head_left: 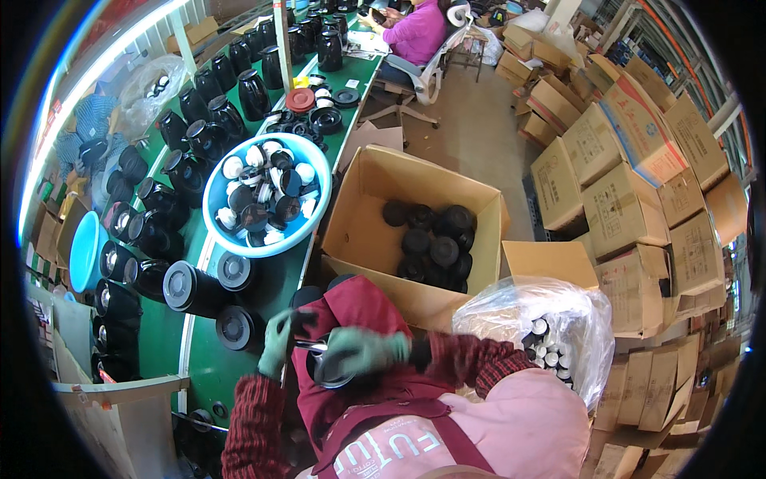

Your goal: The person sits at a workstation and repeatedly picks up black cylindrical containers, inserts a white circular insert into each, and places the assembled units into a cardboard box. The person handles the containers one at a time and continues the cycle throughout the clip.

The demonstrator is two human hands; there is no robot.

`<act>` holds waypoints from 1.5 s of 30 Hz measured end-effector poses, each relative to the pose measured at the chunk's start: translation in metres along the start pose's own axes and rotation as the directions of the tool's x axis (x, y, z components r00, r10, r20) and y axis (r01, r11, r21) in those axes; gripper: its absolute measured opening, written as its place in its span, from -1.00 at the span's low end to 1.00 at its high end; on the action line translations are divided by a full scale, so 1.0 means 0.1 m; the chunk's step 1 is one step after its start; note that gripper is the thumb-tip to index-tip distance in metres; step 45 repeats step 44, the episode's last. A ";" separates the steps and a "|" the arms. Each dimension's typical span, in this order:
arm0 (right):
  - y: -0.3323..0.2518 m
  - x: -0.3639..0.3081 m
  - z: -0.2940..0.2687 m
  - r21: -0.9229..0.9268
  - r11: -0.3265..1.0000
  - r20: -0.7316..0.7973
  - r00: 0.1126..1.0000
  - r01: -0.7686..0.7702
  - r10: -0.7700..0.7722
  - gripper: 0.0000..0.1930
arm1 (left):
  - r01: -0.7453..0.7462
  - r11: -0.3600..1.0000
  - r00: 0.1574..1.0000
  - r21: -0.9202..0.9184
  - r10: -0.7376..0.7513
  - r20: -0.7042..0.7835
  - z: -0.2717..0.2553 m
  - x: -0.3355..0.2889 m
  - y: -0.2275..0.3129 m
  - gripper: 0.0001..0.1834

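Note:
Over my lap is a dark, round-ended vessel [329,375], with a shiny strip near its top edge. My left hand [278,342], in a pale green glove with dark fingertips, is closed at the vessel's left side. My right hand [365,352], gloved the same way, lies across the vessel and is smeared by motion, so its fingers do not show clearly. Just left of my left hand, black jugs with ribbed round lids [238,327] stand on the green bench [215,375]. A light blue basin [209,199] heaped with black and white lids is farther along it.
A cardboard box [359,263] with black round parts stands ahead of my knees. Beside my right arm, a clear plastic bag [586,319] holds white-and-black caps. Rows of black jugs [209,132] line the bench. Stacked cartons [622,207] rise at right; a person in purple [419,33] sits far off.

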State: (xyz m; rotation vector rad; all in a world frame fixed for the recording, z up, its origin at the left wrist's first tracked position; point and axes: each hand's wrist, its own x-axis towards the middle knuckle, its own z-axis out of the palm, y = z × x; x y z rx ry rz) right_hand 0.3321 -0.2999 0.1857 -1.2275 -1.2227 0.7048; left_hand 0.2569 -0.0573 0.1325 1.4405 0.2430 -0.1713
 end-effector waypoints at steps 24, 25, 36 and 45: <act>1.04 1.06 -0.21 -0.705 0.701 0.310 0.936 0.107 0.169 -0.58 | 0.507 0.836 0.854 0.207 -0.520 0.006 0.68 -0.36 1.14 -0.51; 1.02 1.11 -0.08 -0.684 0.717 0.341 0.927 0.133 0.153 -0.58 | 0.644 0.721 0.753 0.256 -0.656 -0.048 0.61 -0.36 1.09 -0.44; 1.19 1.28 0.06 -0.540 0.840 0.339 0.902 -0.044 0.266 -0.64 | 0.765 0.354 0.516 0.538 -0.837 -0.183 0.75 -0.07 1.34 -0.51; 1.48 0.92 0.18 -0.762 0.642 0.122 0.992 0.082 0.018 -0.72 | 0.859 0.042 0.512 0.511 -0.043 -0.858 0.89 0.13 -0.09 -0.21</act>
